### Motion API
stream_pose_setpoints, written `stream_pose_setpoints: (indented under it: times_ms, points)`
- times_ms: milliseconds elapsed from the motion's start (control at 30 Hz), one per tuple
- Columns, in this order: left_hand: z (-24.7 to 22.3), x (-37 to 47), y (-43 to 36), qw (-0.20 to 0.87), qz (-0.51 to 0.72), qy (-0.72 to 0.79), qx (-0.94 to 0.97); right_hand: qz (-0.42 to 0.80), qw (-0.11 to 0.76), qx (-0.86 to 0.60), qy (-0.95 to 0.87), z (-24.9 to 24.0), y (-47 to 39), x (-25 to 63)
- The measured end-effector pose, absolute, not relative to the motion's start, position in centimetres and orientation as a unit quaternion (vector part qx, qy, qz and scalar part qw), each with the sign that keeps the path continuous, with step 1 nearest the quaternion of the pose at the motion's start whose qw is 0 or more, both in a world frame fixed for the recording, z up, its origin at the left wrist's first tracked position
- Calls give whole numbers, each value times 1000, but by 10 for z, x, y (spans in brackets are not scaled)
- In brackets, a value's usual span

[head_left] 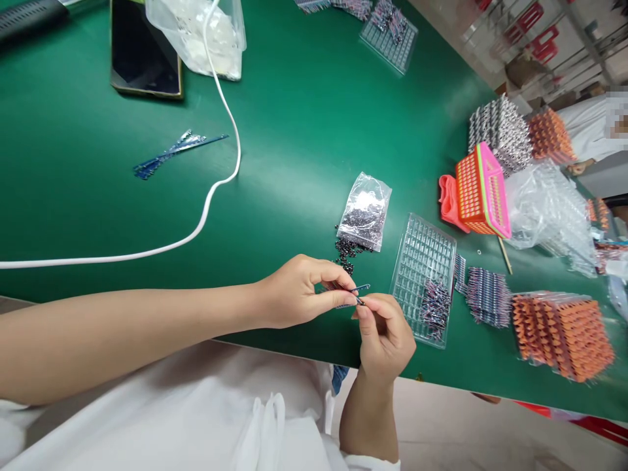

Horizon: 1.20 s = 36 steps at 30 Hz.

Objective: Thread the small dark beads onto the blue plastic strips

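Observation:
My left hand [309, 292] is closed on a thin dark blue piece [362, 288], whose end sticks out past the fingertips. Right against it, my right hand [386, 333] pinches at the same spot; what lies between its thumb and finger is too small to name. Just beyond the hands, small dark beads [346, 252] are scattered beside a clear bag [366, 210] with more dark bits inside. A clear compartment tray [409, 281] stands to the right, holding a heap of thin dark metallic pieces [436, 309].
Stacked orange pieces [562, 333], an orange-and-pink basket [483, 190] and plastic bags [549, 209] sit at the right. A white cable [206, 203], a phone [144, 52], blue strips [171, 154] and another tray [392, 42] lie farther off. Another person's arm shows at far right.

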<state>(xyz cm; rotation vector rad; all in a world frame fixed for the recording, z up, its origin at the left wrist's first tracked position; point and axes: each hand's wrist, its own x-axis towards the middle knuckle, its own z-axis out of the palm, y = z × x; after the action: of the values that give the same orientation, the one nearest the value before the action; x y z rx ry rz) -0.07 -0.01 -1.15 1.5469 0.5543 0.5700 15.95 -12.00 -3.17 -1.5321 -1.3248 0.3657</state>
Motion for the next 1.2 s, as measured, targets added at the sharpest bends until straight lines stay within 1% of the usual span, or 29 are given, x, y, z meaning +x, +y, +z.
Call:
stream_pose_setpoints:
  times_ms: [200,367,1200]
  points:
    - [-11,0,-1,642,255,247,680,153,527,-631,-548,-32,-120,160]
    - [-12,0,-1,641,259,244,680,140,521,-636,-552,-33,-120,159]
    - [-12,0,0,623,266,246,693,161,514,-644,-543,-34,-121,160]
